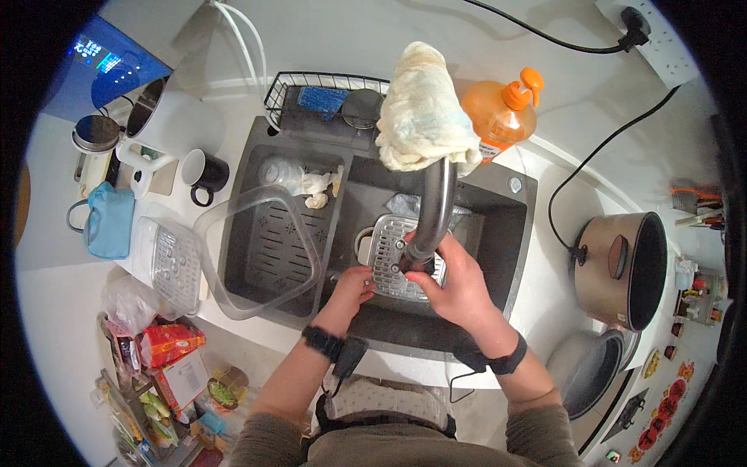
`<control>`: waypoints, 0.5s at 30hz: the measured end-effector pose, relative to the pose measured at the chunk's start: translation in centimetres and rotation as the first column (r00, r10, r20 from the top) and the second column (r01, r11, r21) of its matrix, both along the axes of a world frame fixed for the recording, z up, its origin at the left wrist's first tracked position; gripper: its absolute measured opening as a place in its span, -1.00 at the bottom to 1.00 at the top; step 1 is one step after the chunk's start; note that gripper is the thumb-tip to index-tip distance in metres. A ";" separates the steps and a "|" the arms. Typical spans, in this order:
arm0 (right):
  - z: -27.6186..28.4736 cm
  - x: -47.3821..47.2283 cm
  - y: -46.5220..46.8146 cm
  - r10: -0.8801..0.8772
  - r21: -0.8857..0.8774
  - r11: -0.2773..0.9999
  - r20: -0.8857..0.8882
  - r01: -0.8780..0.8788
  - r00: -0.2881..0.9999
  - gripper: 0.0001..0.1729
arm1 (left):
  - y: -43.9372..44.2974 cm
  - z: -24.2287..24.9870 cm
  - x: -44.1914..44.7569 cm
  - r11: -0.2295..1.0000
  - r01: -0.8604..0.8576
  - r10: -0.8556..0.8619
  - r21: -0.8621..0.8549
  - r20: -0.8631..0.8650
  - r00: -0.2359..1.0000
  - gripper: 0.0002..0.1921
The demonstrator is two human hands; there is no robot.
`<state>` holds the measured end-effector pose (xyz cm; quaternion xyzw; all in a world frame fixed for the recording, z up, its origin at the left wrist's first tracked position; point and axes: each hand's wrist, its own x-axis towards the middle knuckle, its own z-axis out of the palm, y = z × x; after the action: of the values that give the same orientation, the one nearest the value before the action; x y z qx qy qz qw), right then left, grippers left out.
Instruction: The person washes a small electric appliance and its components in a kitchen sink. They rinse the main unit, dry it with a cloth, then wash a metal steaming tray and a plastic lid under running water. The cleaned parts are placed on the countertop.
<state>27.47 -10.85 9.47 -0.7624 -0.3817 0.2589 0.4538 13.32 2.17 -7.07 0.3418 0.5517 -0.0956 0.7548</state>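
Note:
A slotted, shiny drain tray [387,257] is held low over the right basin of the dark double sink [373,327]. My left hand [352,292] has its fingers curled at the tray's near left edge. My right hand [458,280] grips the end of the dark faucet spout [439,204], thumb and fingers around it, above the tray. Part of the tray is hidden behind the spout and my right hand. A cream cloth [423,111] is wrapped over the faucet's top. A grey rag [404,204] and a light-coloured rimmed item [364,246] lie behind the tray.
A clear plastic frame [219,292] straddles the left basin's edge, beside a clear container [146,245]. A clear bottle [283,174] lies in that basin. An orange soap pump bottle [505,114] stands behind; a mug [205,172] is left, a large pot [607,268] right.

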 end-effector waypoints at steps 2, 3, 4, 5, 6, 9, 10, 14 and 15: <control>-1.5 0.5 -0.5 0.049 -0.009 0.999 0.006 -0.049 0.999 -0.29 | 0.2 -3.0 1.0 0.995 0.088 -0.087 0.039 -0.038 0.996 -0.79; -2.6 1.1 -1.0 0.093 0.106 0.991 -0.097 -0.083 0.991 -0.23 | 0.3 -4.6 1.3 0.993 0.113 -0.110 0.026 -0.079 0.991 -0.79; -3.9 2.1 -1.7 0.147 0.224 0.969 -0.191 -0.102 0.971 -0.18 | 0.3 -6.2 1.8 0.992 0.113 -0.110 0.053 -0.052 0.993 -0.79; -5.6 2.9 -2.5 0.203 0.290 0.951 -0.319 -0.109 0.926 -0.13 | 0.2 -7.8 2.0 0.994 0.094 -0.092 0.047 -0.046 0.995 -0.80; -8.1 3.6 -2.5 0.228 0.547 0.824 -0.554 0.144 0.801 -0.07 | 0.4 -9.2 1.2 0.968 0.223 -0.224 0.119 -0.007 0.975 -0.78; -16.6 7.6 -3.5 -0.230 0.242 0.858 -0.606 0.453 0.761 -0.38 | 2.5 -13.6 -2.9 0.036 0.751 -0.833 0.659 -0.395 0.387 -0.62; -19.9 8.5 -2.8 -0.481 -0.087 0.868 -0.390 0.489 0.785 -0.51 | 2.1 -16.2 -2.3 0.513 0.723 -0.710 0.463 -0.245 0.661 -0.72; -29.6 9.5 -3.0 -0.126 -0.382 0.879 0.392 0.285 0.911 -0.50 | 2.1 -24.1 -3.9 0.420 0.614 -0.790 0.668 -0.065 0.610 -0.71; -31.2 9.7 -2.7 -0.123 -0.467 0.827 0.393 0.314 0.911 -0.52 | 2.3 -25.3 -4.3 0.351 0.586 -0.762 0.730 -0.141 0.632 -0.69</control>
<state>37.13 -13.56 -21.70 -0.9289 -0.2797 0.1596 0.1830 9.01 4.45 -32.32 0.8127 0.2604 -0.1360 0.5031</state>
